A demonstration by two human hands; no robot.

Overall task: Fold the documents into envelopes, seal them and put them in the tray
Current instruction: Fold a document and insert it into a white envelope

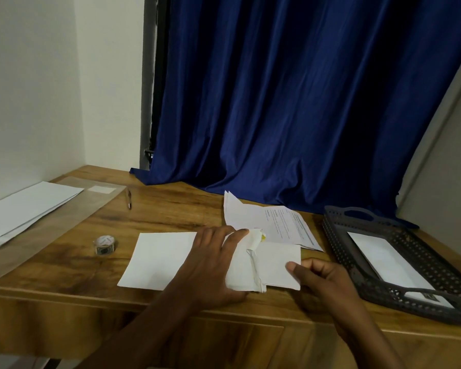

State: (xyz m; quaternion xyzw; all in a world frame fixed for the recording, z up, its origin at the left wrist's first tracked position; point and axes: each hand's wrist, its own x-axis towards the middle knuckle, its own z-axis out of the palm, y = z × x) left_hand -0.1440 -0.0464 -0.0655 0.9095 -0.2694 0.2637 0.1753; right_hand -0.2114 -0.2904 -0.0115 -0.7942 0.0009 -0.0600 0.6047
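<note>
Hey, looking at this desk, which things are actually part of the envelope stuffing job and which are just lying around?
Part of the job:
envelope under the left hand
folded document held by the right hand
document pile
spare envelopes
tape roll
tray

Lying about:
pen
blue curtain
</note>
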